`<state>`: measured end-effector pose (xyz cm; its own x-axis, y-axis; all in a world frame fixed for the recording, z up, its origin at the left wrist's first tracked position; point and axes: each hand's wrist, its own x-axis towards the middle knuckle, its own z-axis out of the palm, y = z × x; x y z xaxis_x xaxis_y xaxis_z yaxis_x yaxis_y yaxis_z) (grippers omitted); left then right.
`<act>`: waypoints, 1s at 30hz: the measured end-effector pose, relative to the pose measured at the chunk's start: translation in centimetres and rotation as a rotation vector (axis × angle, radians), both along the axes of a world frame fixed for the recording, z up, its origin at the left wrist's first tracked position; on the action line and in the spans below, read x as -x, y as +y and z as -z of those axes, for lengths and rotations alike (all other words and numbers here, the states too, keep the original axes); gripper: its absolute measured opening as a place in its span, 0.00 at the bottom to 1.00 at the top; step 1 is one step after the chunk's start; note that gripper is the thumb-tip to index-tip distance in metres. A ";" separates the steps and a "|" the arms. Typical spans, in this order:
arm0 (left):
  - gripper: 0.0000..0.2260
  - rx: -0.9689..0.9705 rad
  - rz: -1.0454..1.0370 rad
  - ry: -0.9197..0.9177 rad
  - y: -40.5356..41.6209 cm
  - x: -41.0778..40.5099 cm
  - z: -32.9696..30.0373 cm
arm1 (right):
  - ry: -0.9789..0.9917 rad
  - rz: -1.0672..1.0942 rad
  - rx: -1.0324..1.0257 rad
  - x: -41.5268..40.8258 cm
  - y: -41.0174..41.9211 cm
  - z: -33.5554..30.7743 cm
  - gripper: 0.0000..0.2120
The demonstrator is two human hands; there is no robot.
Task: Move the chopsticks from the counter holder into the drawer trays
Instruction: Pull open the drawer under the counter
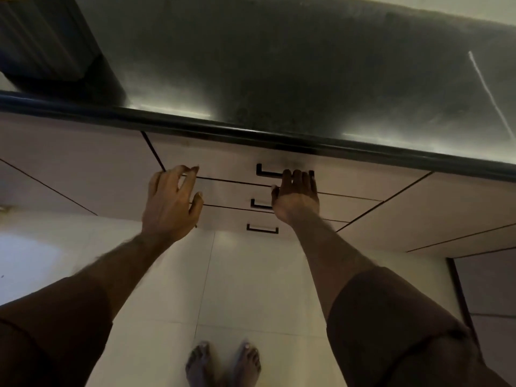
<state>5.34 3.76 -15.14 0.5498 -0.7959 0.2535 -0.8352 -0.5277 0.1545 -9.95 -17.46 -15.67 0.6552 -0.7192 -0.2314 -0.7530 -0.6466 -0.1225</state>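
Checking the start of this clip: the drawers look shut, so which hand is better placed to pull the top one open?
Right. The right hand has its fingers on the top drawer handle; the left hand hangs empty beside it.
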 end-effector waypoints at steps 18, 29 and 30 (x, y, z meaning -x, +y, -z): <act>0.38 0.063 -0.009 0.198 11.5 8.9 -1.0 | -0.055 0.077 0.003 9.4 12.6 0.2 0.20; 0.37 -0.056 -0.038 0.197 19.5 18.4 -2.2 | -0.069 0.070 -0.066 17.0 21.1 -0.6 0.20; 0.37 -0.059 -0.034 0.200 20.3 19.4 -2.5 | -0.062 0.074 -0.080 17.8 22.0 -0.8 0.20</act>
<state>-14.03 24.02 -12.69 0.6113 -0.7863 0.0900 -0.7726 -0.5681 0.2835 -27.74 4.53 -14.85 0.6156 -0.7471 -0.2509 -0.7878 -0.5756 -0.2192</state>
